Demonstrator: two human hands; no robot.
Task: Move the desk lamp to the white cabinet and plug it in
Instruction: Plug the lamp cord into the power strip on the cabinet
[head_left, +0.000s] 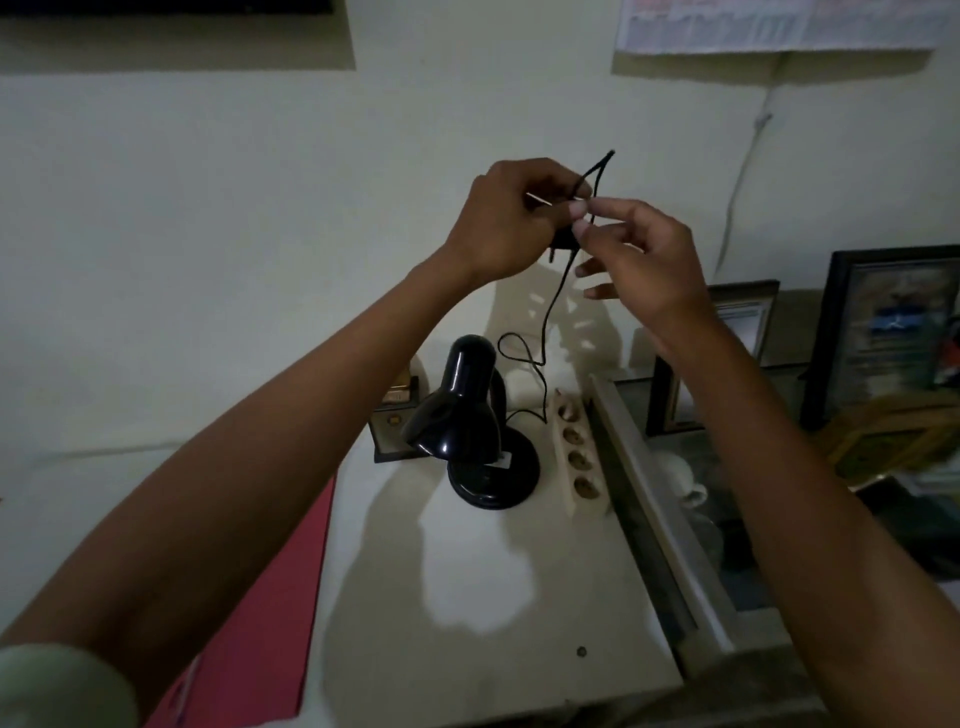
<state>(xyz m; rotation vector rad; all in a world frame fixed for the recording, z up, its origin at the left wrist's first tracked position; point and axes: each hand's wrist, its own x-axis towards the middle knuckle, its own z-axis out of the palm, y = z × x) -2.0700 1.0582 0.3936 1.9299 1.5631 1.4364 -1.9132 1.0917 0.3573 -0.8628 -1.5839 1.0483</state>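
Left grip (511, 221): closed on the black plug (563, 240) and bunched cord (550, 312).
Right grip (641, 254): thumb and forefinger pinching the cord beside the left grip; other fingers spread.
Desk lamp (467, 421): below both grips, upright on the white cabinet (467, 597).
Power strip (579, 454): just right of the lamp base.

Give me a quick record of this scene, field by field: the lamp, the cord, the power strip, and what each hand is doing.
lamp: black desk lamp standing on the white cabinet
cord: black cord runs from the lamp up to the hands
plug: held up, not yet in a socket
power strip: power strip just right of the lamp, sockets in view empty
left hand: left hand grips the bundled cord
right hand: right hand pinches the cord
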